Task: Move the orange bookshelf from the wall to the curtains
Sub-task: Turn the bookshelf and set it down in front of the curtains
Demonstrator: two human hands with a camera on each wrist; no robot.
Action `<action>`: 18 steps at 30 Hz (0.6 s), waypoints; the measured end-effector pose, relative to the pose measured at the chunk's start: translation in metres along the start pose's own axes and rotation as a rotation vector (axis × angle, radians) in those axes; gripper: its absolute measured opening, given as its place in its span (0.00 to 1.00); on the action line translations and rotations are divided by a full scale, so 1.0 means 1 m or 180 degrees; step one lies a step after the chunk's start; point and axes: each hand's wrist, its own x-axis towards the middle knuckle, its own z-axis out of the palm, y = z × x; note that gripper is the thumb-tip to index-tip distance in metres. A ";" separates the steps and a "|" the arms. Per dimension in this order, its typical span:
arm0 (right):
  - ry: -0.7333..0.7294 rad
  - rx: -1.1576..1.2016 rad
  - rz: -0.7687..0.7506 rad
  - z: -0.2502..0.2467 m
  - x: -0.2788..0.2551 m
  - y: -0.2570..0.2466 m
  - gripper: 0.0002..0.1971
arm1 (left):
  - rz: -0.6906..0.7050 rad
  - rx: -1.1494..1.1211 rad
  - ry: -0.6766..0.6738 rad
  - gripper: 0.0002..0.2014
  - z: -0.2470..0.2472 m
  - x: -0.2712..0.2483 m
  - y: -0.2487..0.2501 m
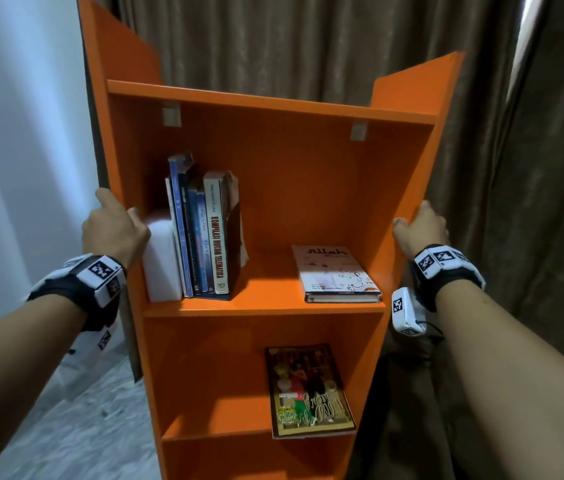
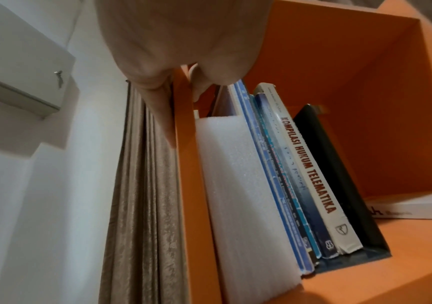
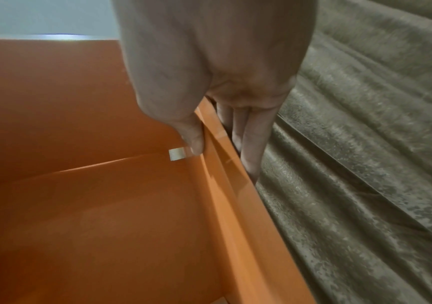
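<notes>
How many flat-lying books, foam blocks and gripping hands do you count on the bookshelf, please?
Flat-lying books: 2, white book and picture-cover book
Foam block: 1
Hands gripping the bookshelf: 2, left hand and right hand
Total: 5

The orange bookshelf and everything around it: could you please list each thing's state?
Orange bookshelf: upright against the curtains.
Left hand: grips its left side panel.
Right hand: grips its right side panel.
Upright books: standing, leaning slightly.
White book: lying flat.
Magazine: lying flat.
</notes>
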 end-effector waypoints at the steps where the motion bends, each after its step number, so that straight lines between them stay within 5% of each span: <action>1: 0.0013 0.0004 -0.0017 0.001 -0.001 0.000 0.15 | -0.0009 0.0011 0.0000 0.17 0.001 0.001 0.000; 12: 0.0322 -0.0370 -0.0114 0.004 -0.015 0.002 0.17 | 0.0028 -0.0090 -0.0120 0.16 0.016 0.031 -0.002; 18: 0.0541 -0.0548 -0.0062 0.005 -0.025 0.000 0.17 | -0.0157 -0.0307 -0.0553 0.20 0.047 0.068 0.006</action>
